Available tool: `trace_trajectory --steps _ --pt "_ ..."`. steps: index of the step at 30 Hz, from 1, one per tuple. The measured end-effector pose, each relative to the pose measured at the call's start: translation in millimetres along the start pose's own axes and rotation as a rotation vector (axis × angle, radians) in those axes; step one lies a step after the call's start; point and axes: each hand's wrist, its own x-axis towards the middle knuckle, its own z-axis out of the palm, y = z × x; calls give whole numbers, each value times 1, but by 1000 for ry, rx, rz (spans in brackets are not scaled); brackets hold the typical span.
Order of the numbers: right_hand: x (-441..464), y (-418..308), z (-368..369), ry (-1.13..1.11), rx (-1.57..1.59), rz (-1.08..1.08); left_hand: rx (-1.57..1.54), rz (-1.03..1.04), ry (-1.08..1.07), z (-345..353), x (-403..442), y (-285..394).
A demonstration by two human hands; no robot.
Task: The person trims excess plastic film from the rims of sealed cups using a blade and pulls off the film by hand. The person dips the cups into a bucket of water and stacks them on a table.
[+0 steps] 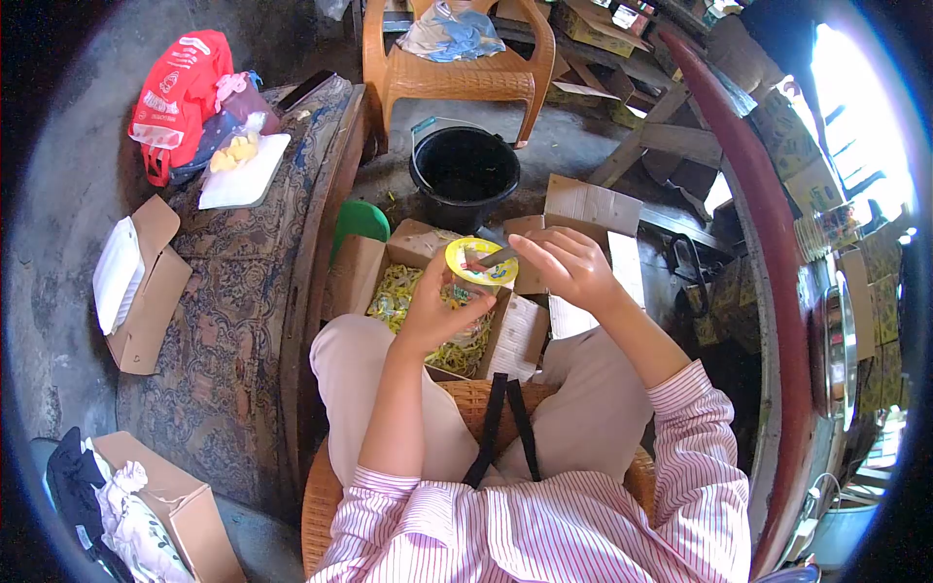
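In front of my lap, my left hand [434,309] is wrapped round a small clear plastic cup [476,283] with a yellow printed lid [465,249]. The fingers of my right hand [575,270] are closed on a grey blade-like tool [501,257]. Its tip touches the top of the cup, near a reddish patch. The tool's handle is hidden in my fingers. Below both hands stands an open cardboard box [519,335] holding a heap of yellow and clear plastic strips [392,291].
A black bucket [465,175] stands on the floor beyond the box, with a wicker-look plastic chair [457,78] behind it. To the left runs a patterned bench [233,291] bearing a red bag [183,97]. A reddish wooden beam [768,291] borders the right side.
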Motion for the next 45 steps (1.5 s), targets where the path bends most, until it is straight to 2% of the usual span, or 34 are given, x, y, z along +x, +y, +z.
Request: trace_trajectory --steps 4,10,14,19,22,25,28,31,34,37,40,43,45 --pt "-3 -2 2 -23 4 50 179 106 59 1 2 -5" --pt "-7 -4 4 -52 28 87 226 47 28 3 1 1" --pt "-14 -3 11 -101 14 109 258 104 55 6 3 -8" --pt "-11 -4 17 -18 45 111 271 67 72 6 3 -10" --pt "-14 -4 22 2 75 124 229 62 66 7 2 -7" --pt "-15 -7 25 12 114 129 159 -59 17 7 1 -7" --pt "-17 -7 24 30 150 136 168 -8 16 8 0 -13" --pt "-19 -5 26 85 178 130 -42 -156 -43 11 -4 -15" --pt "-18 -4 22 97 179 126 -90 -204 -101 9 -5 -16" --pt "-17 -6 16 72 185 130 -85 -129 -148 5 -4 -17" --pt "-14 -8 15 50 187 130 -209 -260 -261 6 -7 -14" --pt "-12 -11 18 104 202 110 -380 -365 -250 9 -9 1" --pt "-11 -12 19 127 212 93 -487 -373 -389 3 -8 -9"
